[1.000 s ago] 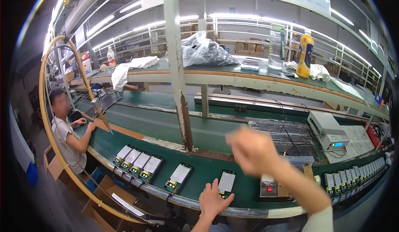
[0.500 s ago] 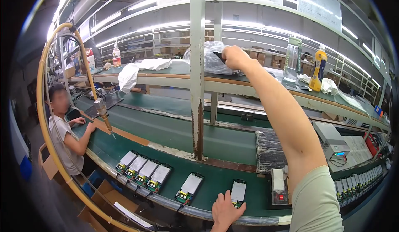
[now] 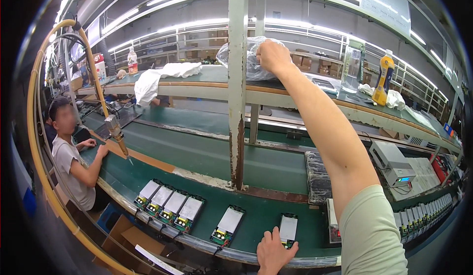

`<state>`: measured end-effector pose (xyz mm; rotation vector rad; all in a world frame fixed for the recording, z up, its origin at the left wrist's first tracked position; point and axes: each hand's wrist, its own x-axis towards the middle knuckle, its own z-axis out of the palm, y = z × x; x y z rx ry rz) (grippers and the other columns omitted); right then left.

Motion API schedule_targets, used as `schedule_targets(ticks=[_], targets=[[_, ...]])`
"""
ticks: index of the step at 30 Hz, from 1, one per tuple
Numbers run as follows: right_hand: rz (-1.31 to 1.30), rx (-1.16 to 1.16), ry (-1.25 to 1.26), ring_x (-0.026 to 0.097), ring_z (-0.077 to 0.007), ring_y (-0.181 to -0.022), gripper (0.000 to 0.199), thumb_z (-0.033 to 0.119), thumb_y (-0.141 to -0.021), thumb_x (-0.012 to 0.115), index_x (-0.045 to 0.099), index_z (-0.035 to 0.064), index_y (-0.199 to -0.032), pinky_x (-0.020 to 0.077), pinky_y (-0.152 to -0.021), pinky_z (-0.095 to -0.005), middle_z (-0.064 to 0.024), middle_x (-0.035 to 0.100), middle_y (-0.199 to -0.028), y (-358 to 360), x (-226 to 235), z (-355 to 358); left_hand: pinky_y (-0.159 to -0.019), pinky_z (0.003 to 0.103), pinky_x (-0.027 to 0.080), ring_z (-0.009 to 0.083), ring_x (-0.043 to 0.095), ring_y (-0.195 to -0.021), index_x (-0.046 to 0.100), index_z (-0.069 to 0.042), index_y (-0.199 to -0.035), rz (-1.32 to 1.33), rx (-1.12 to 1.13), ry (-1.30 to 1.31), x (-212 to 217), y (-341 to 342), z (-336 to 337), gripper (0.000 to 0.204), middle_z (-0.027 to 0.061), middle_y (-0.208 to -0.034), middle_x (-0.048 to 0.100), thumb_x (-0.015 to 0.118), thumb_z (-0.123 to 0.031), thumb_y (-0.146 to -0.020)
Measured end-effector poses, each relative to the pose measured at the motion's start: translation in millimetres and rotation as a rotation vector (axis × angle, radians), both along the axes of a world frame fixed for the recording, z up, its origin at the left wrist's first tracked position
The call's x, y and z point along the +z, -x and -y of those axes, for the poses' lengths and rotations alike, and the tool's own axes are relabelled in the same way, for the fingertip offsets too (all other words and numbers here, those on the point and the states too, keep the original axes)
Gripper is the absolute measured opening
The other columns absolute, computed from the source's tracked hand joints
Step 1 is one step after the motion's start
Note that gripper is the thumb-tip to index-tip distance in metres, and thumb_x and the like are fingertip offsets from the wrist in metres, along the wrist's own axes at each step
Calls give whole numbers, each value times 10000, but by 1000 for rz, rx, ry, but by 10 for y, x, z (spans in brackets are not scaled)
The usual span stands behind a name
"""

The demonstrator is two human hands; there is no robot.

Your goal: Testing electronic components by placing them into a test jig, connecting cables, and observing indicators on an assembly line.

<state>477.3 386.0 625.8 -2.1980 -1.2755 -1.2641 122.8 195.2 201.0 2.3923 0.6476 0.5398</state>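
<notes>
My left hand (image 3: 276, 251) is at the bench's front edge, its fingers and thumb closed round the near end of a circuit board (image 3: 288, 227) with a pale flat plate on top. My right arm is stretched up to the raised shelf. There my right hand (image 3: 274, 57) is curled at a crumpled clear plastic bag (image 3: 252, 60); its fingertips are hidden, and what they hold cannot be made out. Left of my left hand lies a similar circuit board (image 3: 229, 222), and farther left is a row of several more boards (image 3: 173, 202).
A post (image 3: 237, 92) rises mid-bench. A hose-hung tool (image 3: 117, 134) dangles at the left, near a seated person (image 3: 74, 161). The shelf bears a white cloth (image 3: 147, 86), a clear bottle (image 3: 351, 68) and a yellow bottle (image 3: 383, 79). A grey instrument (image 3: 391, 162) stands at right.
My right hand has shifted slightly up and left against the bag; a dark item seen at its fingers before is out of sight now. My left hand stays at the board. The view has shifted slightly.
</notes>
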Motion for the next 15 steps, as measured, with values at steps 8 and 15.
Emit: schedule_targets(ticks=[8, 15], targets=[[-434, 230, -352, 820, -348, -908, 231, 180, -969, 714, 833, 47, -1115, 634, -813, -472, -176, 832, -952, -287, 280, 257, -804, 486, 598, 378, 715, -969, 644, -10, -1408, 36, -2, -7, -11, -9, 5, 892, 162, -1111, 609, 901, -546, -743], [-771, 564, -357, 797, -201, -719, 225, 146, -982, 740, 802, 10, -1150, 619, -756, -413, -144, 828, -922, -251, 362, 499, -794, 470, 580, 348, 697, -967, 594, -1, -1422, 17, -11, -34, 4, 6, -25, 895, 154, -1095, 582, 888, -546, -775]])
